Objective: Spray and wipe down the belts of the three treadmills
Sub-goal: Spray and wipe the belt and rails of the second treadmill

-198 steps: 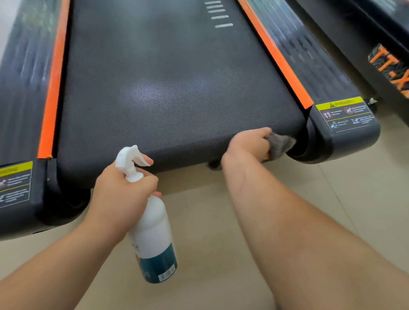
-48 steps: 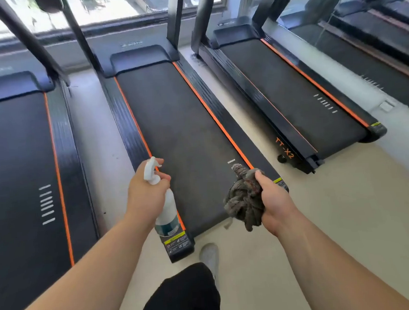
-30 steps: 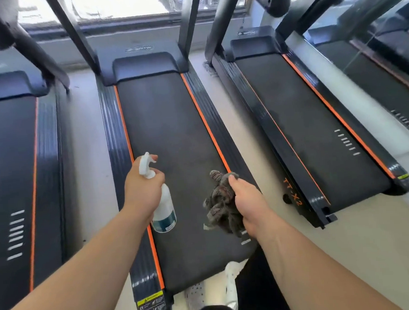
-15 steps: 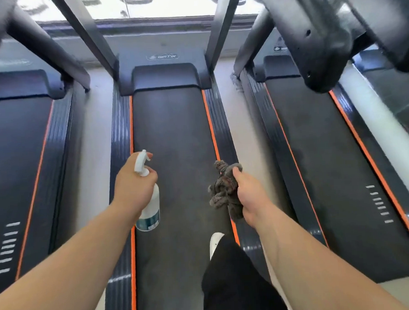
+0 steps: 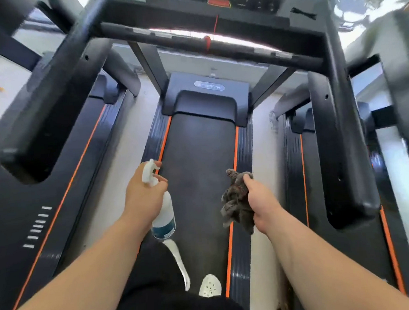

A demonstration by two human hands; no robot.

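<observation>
Standing on the black belt of the middle treadmill (image 5: 200, 155), one white perforated shoe (image 5: 210, 288) planted near its rear. The belt's long axis runs straight away from the body toward the grey motor hood (image 5: 207, 100). The unwiped-looking stretch lies ahead of and below both hands. Left hand (image 5: 144, 193) is wrapped round the neck of a white plastic spray bottle with a teal label (image 5: 164, 216), a finger at the trigger. The bottle hangs upright over the belt's left edge, its nozzle facing roughly forward. Right hand (image 5: 260, 204) is clenched on a crumpled grey-brown cloth (image 5: 235, 200), held in the air above the right orange stripe (image 5: 234, 153), clear of the belt. Both hands are level, about equally near the belt. Judgement: spraying comes first, so the left hand leads along that axis.
</observation>
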